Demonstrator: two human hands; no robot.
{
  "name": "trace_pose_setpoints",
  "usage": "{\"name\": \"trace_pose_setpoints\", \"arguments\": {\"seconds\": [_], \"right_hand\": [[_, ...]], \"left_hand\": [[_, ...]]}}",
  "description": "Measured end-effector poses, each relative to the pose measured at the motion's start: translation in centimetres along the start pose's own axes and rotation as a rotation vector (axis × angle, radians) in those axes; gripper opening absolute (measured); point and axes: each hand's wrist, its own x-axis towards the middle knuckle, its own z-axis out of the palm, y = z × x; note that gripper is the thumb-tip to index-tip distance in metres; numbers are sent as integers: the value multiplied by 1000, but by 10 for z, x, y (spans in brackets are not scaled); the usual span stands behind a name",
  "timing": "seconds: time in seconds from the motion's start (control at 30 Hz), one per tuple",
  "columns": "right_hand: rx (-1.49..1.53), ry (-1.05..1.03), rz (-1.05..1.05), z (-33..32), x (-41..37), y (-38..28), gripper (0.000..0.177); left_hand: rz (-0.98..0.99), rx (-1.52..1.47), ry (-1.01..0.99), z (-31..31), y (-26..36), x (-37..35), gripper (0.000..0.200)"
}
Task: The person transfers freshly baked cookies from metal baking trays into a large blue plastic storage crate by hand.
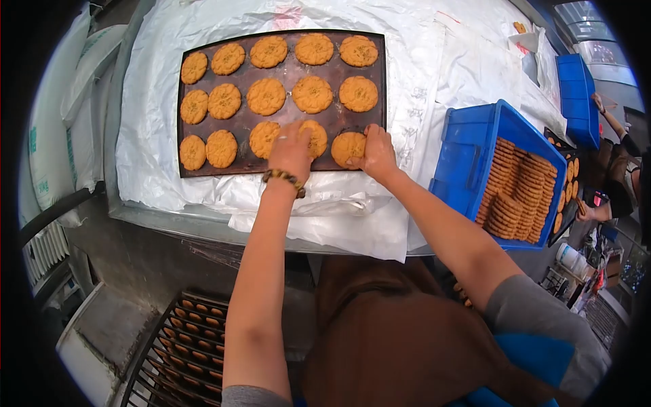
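Observation:
A dark baking tray (pixel 283 81) lies on the white sheeting, with rows of round golden cookies on it. In the front row, my left hand (pixel 291 150) has its fingers curled at the left edge of a cookie (pixel 316 139), partly covering it; a neighbouring cookie (pixel 262 140) shows just left of that hand. My right hand (pixel 378 154) grips the right side of the front-right corner cookie (pixel 347 149), thumb near its lower edge and fingers at its upper right. Both cookies are still at tray level.
Right of the tray, a tilted blue crate (pixel 458 152) holds stacked cookies (pixel 519 193). White plastic sheeting (pixel 413 81) covers the table. Below left stands a rack (pixel 183 346) of cookie trays. Another person's hand (pixel 594 211) is at a tray far right, near a second blue crate (pixel 576 102).

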Motion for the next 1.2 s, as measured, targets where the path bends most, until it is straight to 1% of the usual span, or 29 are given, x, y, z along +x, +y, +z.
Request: {"name": "trace_pose_setpoints", "arguments": {"seconds": [0.03,0.07,0.1,0.13,0.17,0.2,0.23,0.27,0.33,0.43,0.47,0.53,0.57,0.63,0.67,0.7,0.73,0.77,0.83,0.87,0.93,0.97,1.0,1.03,1.07,1.1,1.13,1.17,1.2], "right_hand": [[0,2,-1,-4,5,1,69],[147,-144,84,-9,9,4,64],[294,-290,169,-11,13,9,59],[295,-291,172,-13,19,14,59],[354,-257,192,-16,29,19,54],[414,-224,211,-17,41,27,50],[568,-196,223,-12,57,43,49],[595,-171,200,-23,75,45,52],[373,-130,70,-47,114,41,58],[131,-237,56,-59,153,32,58],[134,-242,55,-55,156,28,58],[-56,-250,37,-46,161,23,65],[-55,-252,34,-40,162,23,65],[103,-146,135,-23,160,35,75],[101,-149,135,-24,159,41,75],[169,-286,189,-31,159,42,75],[235,-423,241,-37,159,37,75],[232,-428,237,-41,156,31,75],[390,-501,279,-50,149,18,55],[387,-504,278,-50,151,11,55],[545,-609,209,-44,156,-9,53],[551,-617,202,-38,160,-22,53],[424,-573,192,-33,164,-37,55],[298,-527,180,-26,170,-46,58],[335,-406,120,14,182,-25,60],[341,-409,118,19,184,-32,60],[325,-362,122,23,186,-42,73],[307,-314,128,25,188,-50,86],[304,-314,130,25,188,-54,86]], "left_hand": [[64,56,-33,15,-2,15,59],[65,55,-34,28,-6,24,59],[76,159,-35,36,-7,32,65],[89,265,-38,42,-9,39,72],[88,266,-41,47,-13,44,72],[102,268,-102,47,-15,48,75],[113,269,-164,45,-16,50,78],[106,272,-167,36,-12,51,78],[2,276,-377,15,1,54,70],[-26,289,-397,12,-10,52,65],[-31,290,-400,9,-17,51,65],[-225,-128,-361,0,-34,46,56],[-229,-128,-360,-5,-42,44,56],[-382,-82,-162,-22,-55,40,59],[-382,-99,-143,-23,-71,39,64],[-387,-101,-141,-20,-78,39,64],[-482,-70,-176,-19,-84,39,68],[-576,-39,-215,-17,-89,38,71],[-620,0,-240,-20,-87,40,73],[-659,44,-266,-20,-84,42,75],[-656,93,-310,-19,-80,40,79],[-653,152,-353,-19,-79,38,83],[-601,196,-369,-36,-66,33,72],[-611,206,-368,-39,-72,26,72],[-598,64,-315,-41,-76,21,73],[-578,-81,-262,-40,-81,18,74],[-588,-57,-192,-42,-93,13,78],[-588,-58,-192,-46,-112,9,78],[-631,-53,-126,-48,-138,5,80]]}}
